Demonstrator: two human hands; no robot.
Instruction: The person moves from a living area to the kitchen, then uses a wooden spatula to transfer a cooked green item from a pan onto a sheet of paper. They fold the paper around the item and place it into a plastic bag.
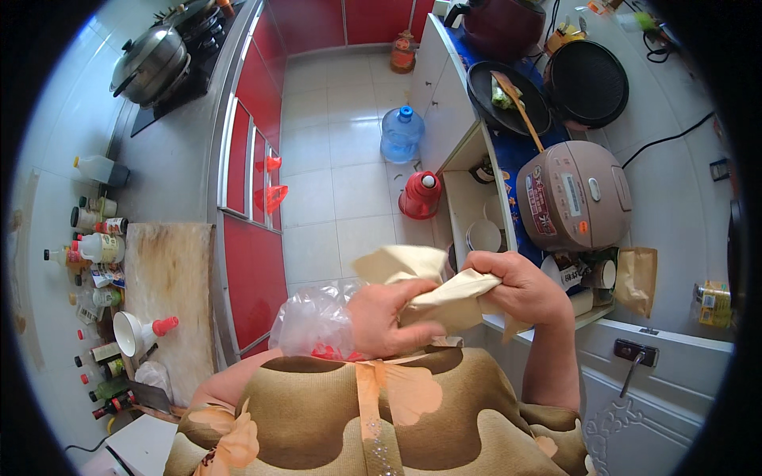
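Crumpled tan sheets, paper or thin cloth (449, 300), are bunched between both hands in front of my chest. My right hand (515, 282) is closed on their upper right end. My left hand (390, 318) lies against the left part, thumb and fingers around a fold; the sheets partly hide its grip. A clear plastic bag with red print (315, 321) hangs at my left wrist. One pale flap sticks out above the left hand and looks blurred.
On the right, a shelf unit carries a rice cooker (574, 196) and a frying pan (509, 98) with a wooden spatula. A red thermos flask (421, 195) and blue water jug (402, 134) stand on the floor. A cutting board (172, 297) lies on the left counter.
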